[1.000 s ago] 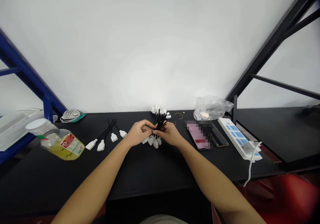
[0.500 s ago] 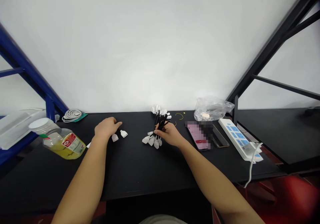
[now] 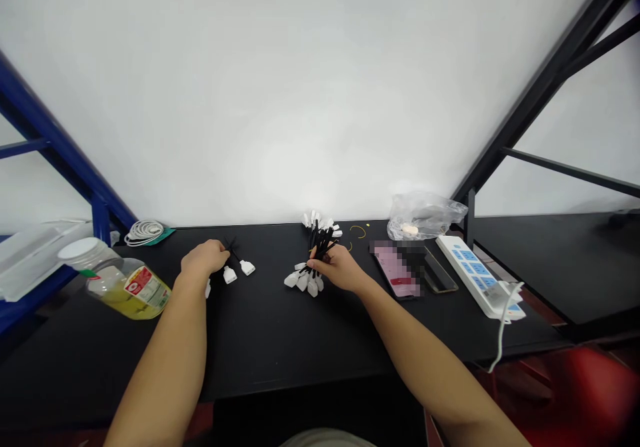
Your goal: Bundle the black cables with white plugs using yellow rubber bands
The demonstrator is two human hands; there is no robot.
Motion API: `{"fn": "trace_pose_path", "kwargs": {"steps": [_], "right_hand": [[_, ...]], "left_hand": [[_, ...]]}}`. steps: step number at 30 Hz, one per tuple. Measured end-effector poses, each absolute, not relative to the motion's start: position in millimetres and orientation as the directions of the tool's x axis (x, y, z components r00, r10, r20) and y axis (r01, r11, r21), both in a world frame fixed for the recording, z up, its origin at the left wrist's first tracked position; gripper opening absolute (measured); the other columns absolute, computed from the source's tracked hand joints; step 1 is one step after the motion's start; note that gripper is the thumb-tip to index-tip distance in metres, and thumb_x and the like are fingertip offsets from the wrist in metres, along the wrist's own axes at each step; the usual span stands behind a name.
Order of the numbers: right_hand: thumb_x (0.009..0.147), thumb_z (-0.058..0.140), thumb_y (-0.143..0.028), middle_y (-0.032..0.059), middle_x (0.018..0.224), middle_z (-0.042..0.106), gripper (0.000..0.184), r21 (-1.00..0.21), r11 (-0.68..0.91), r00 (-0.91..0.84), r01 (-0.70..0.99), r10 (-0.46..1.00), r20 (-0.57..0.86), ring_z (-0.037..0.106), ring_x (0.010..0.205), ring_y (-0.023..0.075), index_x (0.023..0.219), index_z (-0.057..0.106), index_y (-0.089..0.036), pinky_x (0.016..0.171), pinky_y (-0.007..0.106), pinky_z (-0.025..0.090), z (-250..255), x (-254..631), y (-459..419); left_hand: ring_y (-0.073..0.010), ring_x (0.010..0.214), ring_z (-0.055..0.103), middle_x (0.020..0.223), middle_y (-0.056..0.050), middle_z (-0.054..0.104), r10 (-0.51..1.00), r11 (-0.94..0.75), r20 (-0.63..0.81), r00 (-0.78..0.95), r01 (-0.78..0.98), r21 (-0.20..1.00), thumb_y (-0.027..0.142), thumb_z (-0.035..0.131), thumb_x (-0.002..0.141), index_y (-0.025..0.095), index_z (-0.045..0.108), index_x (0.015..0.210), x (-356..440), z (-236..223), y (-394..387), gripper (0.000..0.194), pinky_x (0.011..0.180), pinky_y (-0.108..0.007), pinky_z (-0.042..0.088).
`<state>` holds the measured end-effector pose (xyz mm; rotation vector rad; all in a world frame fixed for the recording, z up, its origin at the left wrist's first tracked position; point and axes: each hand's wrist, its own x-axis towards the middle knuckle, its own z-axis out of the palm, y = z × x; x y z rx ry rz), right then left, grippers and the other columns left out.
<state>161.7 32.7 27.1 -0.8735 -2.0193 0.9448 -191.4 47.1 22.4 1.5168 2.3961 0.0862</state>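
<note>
Head view: the right hand (image 3: pixel 337 267) is curled closed around a bundle of black cables (image 3: pixel 320 239), upright on the black table (image 3: pixel 280 360), its white plugs (image 3: pixel 303 281) splayed at the foot. The left hand (image 3: pixel 203 258), fingers curled downward, sits over a loose cable (image 3: pixel 231 243) just beside two plugs (image 3: pixel 229 274); whether it grips anything, I cannot tell. A firm hold low on the bundle should stop it spreading. Farther out lie a jar (image 3: pixel 127 290), a phone (image 3: pixel 397 270), a power strip (image 3: pixel 473 274) and a plastic bag (image 3: pixel 425 217).
</note>
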Motion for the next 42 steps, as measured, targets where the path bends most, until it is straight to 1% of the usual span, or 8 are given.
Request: {"fn": "trace_pose_path", "kwargs": {"steps": [7, 12, 15, 20, 26, 30, 34, 42], "right_hand": [[0.086, 0.068, -0.035, 0.0004, 0.077, 0.06, 0.018, -0.819, 0.514, -0.497, 0.256, 0.796, 0.344, 0.053, 0.065, 0.0114, 0.084, 0.067, -0.017, 0.061, 0.024, 0.043, 26, 160, 34], [0.086, 0.069, -0.035, 0.0007, 0.075, 0.06, 0.018, -0.832, 0.496, -0.483, 0.248, 0.808, 0.337, 0.053, 0.064, 0.0117, 0.086, 0.067, -0.017, 0.059, 0.024, 0.043, 22, 160, 34], [0.086, 0.069, -0.035, 0.0015, 0.077, 0.061, 0.019, -0.825, 0.501, -0.468, 0.262, 0.814, 0.345, 0.054, 0.065, 0.0121, 0.091, 0.069, -0.017, 0.061, 0.024, 0.044, 19, 160, 35], [0.088, 0.067, -0.039, 0.0025, 0.082, 0.064, 0.024, -0.773, 0.581, -0.491, 0.254, 0.766, 0.414, 0.056, 0.072, 0.0144, 0.098, 0.071, -0.017, 0.067, 0.027, 0.046, 21, 161, 36], [0.09, 0.064, -0.039, 0.0026, 0.079, 0.064, 0.023, -0.782, 0.595, -0.544, 0.188, 0.726, 0.421, 0.058, 0.074, 0.0151, 0.086, 0.071, -0.017, 0.068, 0.027, 0.046, 27, 161, 33], [0.09, 0.064, -0.037, 0.0018, 0.075, 0.062, 0.022, -0.772, 0.581, -0.535, 0.257, 0.751, 0.387, 0.056, 0.07, 0.0138, 0.084, 0.069, -0.017, 0.065, 0.025, 0.044, 28, 161, 33], [0.089, 0.064, -0.035, 0.0016, 0.077, 0.063, 0.02, -0.775, 0.574, -0.538, 0.263, 0.754, 0.376, 0.056, 0.07, 0.0134, 0.084, 0.069, -0.017, 0.065, 0.025, 0.045, 27, 161, 33], [0.088, 0.065, -0.035, 0.0012, 0.076, 0.062, 0.019, -0.801, 0.54, -0.529, 0.26, 0.773, 0.35, 0.055, 0.067, 0.0129, 0.086, 0.069, -0.017, 0.061, 0.024, 0.044, 26, 162, 33]], "left_hand": [[-0.0376, 0.1, 0.066, 0.108, -0.014, 0.073, 0.927, 0.32, 0.1, -0.361, 0.902, 0.291, 0.038, 0.048, 0.086, 0.022, 0.073, 0.101, -172, 49, 34, 0.033, 0.079, -0.044, 0.051], [-0.0218, 0.092, 0.067, 0.105, -0.007, 0.071, 0.838, -0.201, 0.521, -0.165, 0.794, 0.574, 0.036, 0.049, 0.091, 0.02, 0.072, 0.106, -114, 55, 25, 0.032, 0.087, -0.033, 0.051], [-0.019, 0.095, 0.066, 0.104, -0.007, 0.071, 0.804, -0.476, 0.595, 0.013, 0.614, 0.63, 0.035, 0.052, 0.094, 0.019, 0.073, 0.104, -74, 47, 19, 0.029, 0.088, -0.03, 0.051], [-0.0129, 0.067, 0.062, 0.087, -0.004, 0.07, 0.876, -0.48, 0.443, 0.191, 0.44, 0.759, 0.034, 0.063, 0.088, 0.019, 0.076, 0.095, -36, 30, 11, 0.021, 0.061, -0.025, 0.049], [-0.0162, 0.06, 0.062, 0.067, -0.003, 0.069, 0.965, -0.253, 0.258, 0.043, 0.409, 0.877, 0.046, 0.068, 0.08, 0.017, 0.074, 0.092, -43, 31, 15, 0.032, 0.058, -0.027, 0.05], [-0.0255, 0.09, 0.069, 0.1, -0.007, 0.075, 0.941, -0.059, 0.302, -0.155, 0.801, 0.595, 0.05, 0.059, 0.085, 0.024, 0.074, 0.096, -93, 42, 28, 0.033, 0.079, -0.034, 0.051], [-0.0337, 0.1, 0.068, 0.105, -0.01, 0.075, 0.929, 0.361, -0.042, -0.367, 0.881, 0.307, 0.056, 0.06, 0.08, 0.025, 0.073, 0.094, -160, 38, 40, 0.037, 0.077, -0.038, 0.05], [-0.0311, 0.095, 0.07, 0.106, -0.01, 0.075, 0.901, 0.418, -0.222, -0.373, 0.884, 0.211, 0.031, 0.067, 0.065, 0.025, 0.073, 0.092, -204, 16, 47, 0.028, 0.07, -0.033, 0.05]]}}
